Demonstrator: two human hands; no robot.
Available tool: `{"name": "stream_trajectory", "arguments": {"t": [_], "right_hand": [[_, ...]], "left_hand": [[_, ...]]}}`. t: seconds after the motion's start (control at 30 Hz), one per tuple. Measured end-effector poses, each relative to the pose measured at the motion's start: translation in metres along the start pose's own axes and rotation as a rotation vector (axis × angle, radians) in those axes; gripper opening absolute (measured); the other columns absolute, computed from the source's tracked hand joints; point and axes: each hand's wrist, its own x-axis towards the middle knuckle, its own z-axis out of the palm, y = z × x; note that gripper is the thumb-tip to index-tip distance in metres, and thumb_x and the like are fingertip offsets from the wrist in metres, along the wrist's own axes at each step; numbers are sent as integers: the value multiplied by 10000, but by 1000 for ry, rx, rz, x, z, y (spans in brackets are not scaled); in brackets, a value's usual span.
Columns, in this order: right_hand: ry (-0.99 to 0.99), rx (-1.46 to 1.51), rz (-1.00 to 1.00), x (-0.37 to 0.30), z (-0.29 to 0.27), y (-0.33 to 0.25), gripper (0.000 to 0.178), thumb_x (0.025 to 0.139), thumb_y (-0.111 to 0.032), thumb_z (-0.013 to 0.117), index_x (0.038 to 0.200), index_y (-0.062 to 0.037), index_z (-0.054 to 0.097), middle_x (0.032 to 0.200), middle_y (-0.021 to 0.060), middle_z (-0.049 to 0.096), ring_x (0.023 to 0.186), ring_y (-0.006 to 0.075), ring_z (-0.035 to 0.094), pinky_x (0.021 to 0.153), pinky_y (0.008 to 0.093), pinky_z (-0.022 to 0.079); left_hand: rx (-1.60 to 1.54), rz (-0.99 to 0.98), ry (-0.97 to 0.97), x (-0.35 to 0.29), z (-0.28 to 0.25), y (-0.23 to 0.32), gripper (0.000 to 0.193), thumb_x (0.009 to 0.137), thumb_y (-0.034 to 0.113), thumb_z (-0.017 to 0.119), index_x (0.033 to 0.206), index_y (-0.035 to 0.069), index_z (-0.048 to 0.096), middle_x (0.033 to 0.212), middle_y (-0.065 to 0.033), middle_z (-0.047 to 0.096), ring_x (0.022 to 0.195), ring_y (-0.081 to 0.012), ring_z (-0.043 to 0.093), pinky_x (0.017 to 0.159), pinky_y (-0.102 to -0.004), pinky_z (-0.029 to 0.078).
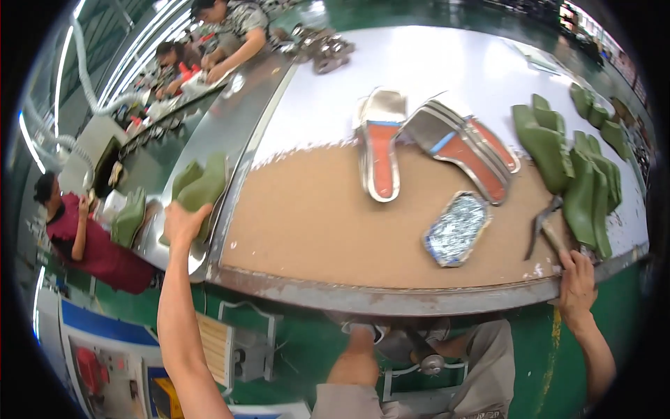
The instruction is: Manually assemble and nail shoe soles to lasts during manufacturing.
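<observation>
Our left hand [185, 222] clasps a green, foot-shaped plastic last [215, 180], left; right hand [578, 283] touches a wooden-handled dark hammer [552, 234], near right, grip unclear.

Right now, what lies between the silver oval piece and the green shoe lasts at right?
A dark tool with a tan handle, shown in the head view.

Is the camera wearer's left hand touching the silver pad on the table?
No, the left hand is at green shoe lasts, well apart from the silver pad.
</observation>
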Motion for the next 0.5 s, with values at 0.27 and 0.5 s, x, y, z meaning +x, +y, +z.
{"name": "stream_trajectory", "arguments": {"t": [0.27,0.5], "right_hand": [[82,66,-31,10,-15,-11,430,791,-17,545,1217,-68,518,1059,161,513,958,347,511,800,447,418],[106,61,-1,-1,-9,-3,446,781,-94,556,1226,-120,539,1037,120,532,951,308,524,783,413,420]], "left_hand": [[-463,448,-110,-98,6,153,644,826,441,666,1257,-7,496,1135,-249,587,1067,-381,566,935,-433,444],[-280,672,-101,-152,27,293,584,769,352,659,1218,-6,548,1064,-228,640,1015,-371,604,857,-423,486]]}}
